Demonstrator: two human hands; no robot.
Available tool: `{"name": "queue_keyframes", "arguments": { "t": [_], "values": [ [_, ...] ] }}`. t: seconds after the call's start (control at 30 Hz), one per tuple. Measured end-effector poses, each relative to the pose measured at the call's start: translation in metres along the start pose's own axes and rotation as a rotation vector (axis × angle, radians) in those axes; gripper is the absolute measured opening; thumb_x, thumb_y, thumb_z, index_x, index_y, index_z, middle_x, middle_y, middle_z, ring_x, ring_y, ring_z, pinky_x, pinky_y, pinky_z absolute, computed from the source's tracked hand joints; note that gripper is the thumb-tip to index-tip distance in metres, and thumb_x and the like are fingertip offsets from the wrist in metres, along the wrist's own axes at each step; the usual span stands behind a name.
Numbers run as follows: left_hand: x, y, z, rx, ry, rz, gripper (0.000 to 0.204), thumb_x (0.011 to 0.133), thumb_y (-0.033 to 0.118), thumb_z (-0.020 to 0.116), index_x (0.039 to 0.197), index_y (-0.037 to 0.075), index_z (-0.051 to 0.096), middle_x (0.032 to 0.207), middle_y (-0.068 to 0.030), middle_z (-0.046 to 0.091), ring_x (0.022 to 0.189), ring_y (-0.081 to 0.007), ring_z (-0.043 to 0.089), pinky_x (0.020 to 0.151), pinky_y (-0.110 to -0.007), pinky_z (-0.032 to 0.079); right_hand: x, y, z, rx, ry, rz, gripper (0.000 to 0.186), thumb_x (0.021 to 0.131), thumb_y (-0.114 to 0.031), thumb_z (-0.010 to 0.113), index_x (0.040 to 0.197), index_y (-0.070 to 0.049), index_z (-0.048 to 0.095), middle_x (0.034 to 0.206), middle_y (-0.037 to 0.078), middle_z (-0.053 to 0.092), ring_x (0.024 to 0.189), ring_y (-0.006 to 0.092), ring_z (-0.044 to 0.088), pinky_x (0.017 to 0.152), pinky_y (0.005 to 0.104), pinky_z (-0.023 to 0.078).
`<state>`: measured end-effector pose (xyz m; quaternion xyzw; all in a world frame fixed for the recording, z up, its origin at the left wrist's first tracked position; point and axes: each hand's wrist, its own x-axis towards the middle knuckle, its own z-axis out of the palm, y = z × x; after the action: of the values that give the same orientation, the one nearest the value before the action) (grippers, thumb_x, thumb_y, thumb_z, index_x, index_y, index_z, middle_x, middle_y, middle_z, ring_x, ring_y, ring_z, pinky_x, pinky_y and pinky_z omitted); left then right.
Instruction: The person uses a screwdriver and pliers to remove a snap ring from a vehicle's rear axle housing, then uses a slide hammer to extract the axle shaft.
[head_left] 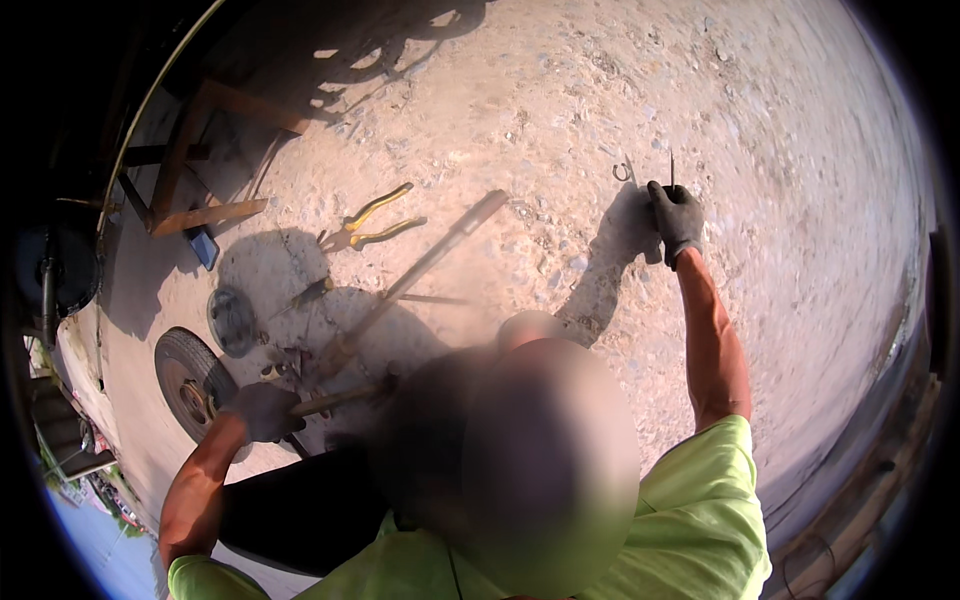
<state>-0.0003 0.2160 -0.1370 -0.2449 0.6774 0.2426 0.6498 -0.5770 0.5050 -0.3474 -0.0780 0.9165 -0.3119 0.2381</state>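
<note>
My left hand (266,412), in a dark glove, is closed round the wooden handle of a hammer (335,399); its dark head is partly lost beside a blurred area. Out to the right, my gloved right hand (680,216) grips a thin dark metal rod (672,170) that sticks out beyond the fist, over bare gritty ground. A small curved piece or its shadow (622,172) shows just left of that hand; I cannot tell which. Between the hands lie pliers with yellow and black handles (375,222) and a long, blurred bar (430,258).
A small tyred wheel (187,380) stands near my left hand, beside a round dark metal dish (232,321). A dark-handled tool (312,292) and several small parts lie close by. At the far left are a rusty angled frame (210,215) and a flat bluish object (202,247).
</note>
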Motion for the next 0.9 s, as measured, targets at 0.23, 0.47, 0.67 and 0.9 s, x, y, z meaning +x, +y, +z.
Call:
{"name": "queue_keyframes", "arguments": {
  "t": [0.23, 0.47, 0.67, 0.9],
  "values": [
    [-0.018, 0.062, -0.058, -0.358, 0.356, 0.175, 0.033, 0.096, 0.034, 0.062, 0.119, 0.012, 0.072, 0.1, -0.0183, 0.074, 0.093, -0.0352, 0.072, 0.084, -0.044, 0.055, -0.068, 0.046, -0.009, -0.193, 0.13, -0.261, 0.039, 0.09, -0.037, 0.073, 0.116, -0.007, 0.072, 0.11, 0.017, 0.073, 0.105, 0.0348, 0.067, 0.093, 0.0446, 0.053],
    [0.074, 0.188, -0.131, -0.499, 0.867, 0.621, 0.041, 0.103, 0.041, 0.059, 0.11, 0.001, 0.069, 0.089, -0.0177, 0.069, 0.081, -0.0346, 0.069, 0.075, -0.045, 0.054, -0.075, -0.002, 0.023, -0.108, 0.395, -0.475, 0.039, 0.084, -0.029, 0.083, 0.116, -0.008, 0.074, 0.12, 0.013, 0.069, 0.113, 0.0323, 0.063, 0.1, 0.0424, 0.05],
    [0.139, 0.262, -0.175, -0.358, 1.074, 0.807, 0.038, 0.107, 0.035, 0.047, 0.113, 0.006, 0.069, 0.097, -0.0179, 0.072, 0.09, -0.0408, 0.068, 0.084, -0.05, 0.051, -0.055, -0.04, 0.062, -0.123, 0.516, -0.28, 0.029, 0.082, -0.036, 0.074, 0.099, -0.014, 0.08, 0.114, 0.006, 0.075, 0.112, 0.0299, 0.067, 0.099, 0.0435, 0.051],
    [0.163, 0.282, -0.192, -0.624, 0.962, 0.674, 0.038, 0.107, 0.036, 0.054, 0.112, 0.0, 0.068, 0.08, -0.0104, 0.07, 0.073, -0.0151, 0.069, 0.076, -0.032, 0.054, -0.046, -0.041, 0.066, -0.169, 0.511, -0.276, 0.029, 0.079, -0.037, 0.077, 0.099, -0.017, 0.08, 0.114, 0.005, 0.074, 0.11, 0.0293, 0.067, 0.098, 0.043, 0.051]
  ]
}}
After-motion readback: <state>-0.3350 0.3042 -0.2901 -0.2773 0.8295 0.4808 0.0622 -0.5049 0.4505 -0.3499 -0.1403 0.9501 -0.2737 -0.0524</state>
